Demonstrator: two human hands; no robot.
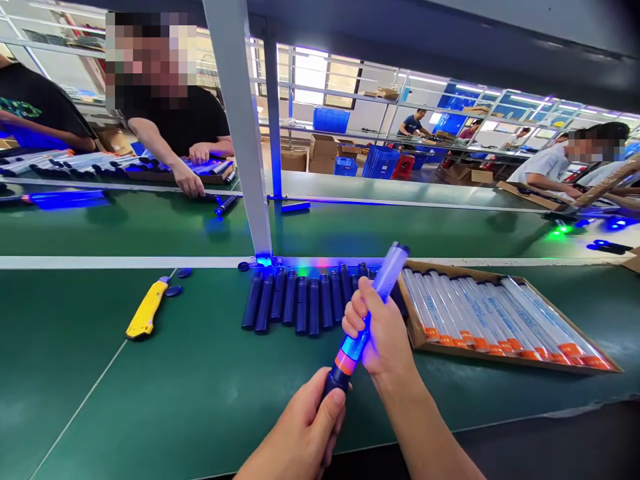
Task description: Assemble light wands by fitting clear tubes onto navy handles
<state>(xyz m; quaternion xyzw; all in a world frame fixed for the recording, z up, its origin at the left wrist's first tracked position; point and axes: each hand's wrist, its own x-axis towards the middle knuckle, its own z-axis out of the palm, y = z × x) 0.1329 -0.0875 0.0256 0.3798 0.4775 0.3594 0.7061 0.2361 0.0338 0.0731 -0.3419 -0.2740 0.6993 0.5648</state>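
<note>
You'd got that lit baton (354,348) clamped in your left grip (317,415), right grip (379,328) hugging it just above.

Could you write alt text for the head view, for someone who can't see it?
The left hand grips the dark handle of a blue-glowing clear tube, held by the right hand, over a green workbench. Beyond are a row of dark cylinders and, to the right, a cardboard tray of orange-ended clear tubes; a yellow tool lies at left.
</note>
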